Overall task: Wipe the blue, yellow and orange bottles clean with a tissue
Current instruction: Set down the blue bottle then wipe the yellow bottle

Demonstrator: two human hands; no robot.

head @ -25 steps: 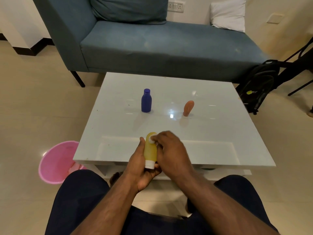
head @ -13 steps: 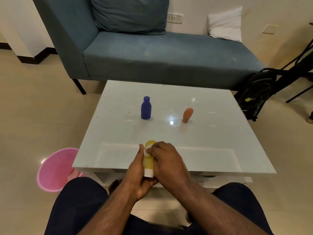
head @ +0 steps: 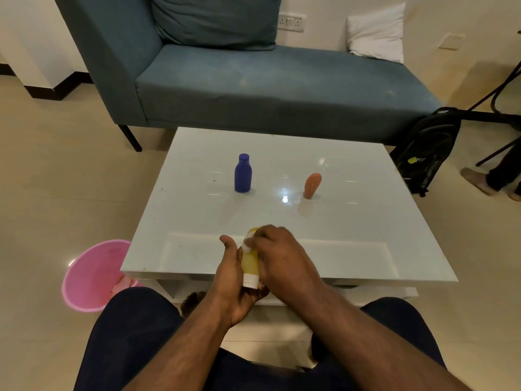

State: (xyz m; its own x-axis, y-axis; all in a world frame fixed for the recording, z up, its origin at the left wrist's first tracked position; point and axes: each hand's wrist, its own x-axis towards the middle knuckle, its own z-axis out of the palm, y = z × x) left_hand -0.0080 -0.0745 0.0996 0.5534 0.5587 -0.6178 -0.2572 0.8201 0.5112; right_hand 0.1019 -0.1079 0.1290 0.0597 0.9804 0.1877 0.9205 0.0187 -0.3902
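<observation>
A yellow bottle (head: pixel 250 263) with a white cap at its near end is held over the front edge of the white table (head: pixel 352 244). My left hand (head: pixel 234 277) grips it from the left and below. My right hand (head: pixel 279 255) presses a small white tissue (head: pixel 247 245) against the bottle's upper part and covers its right side. The blue bottle (head: pixel 242 173) stands upright at the table's middle left. Further right, the orange bottle (head: pixel 311 185) stands on its cap.
A pink bin (head: pixel 90 275) sits on the floor left of the table. A blue sofa (head: pixel 253 88) stands behind the table. A black backpack (head: pixel 425 148) leans at the right, with another person's feet (head: pixel 485 182) beyond it. My knees are under the table's front edge.
My right hand with the tissue has rubbed slightly along the top of the yellow bottle. The camera has tilted, so the table sits lower in view. The other bottles stay put.
</observation>
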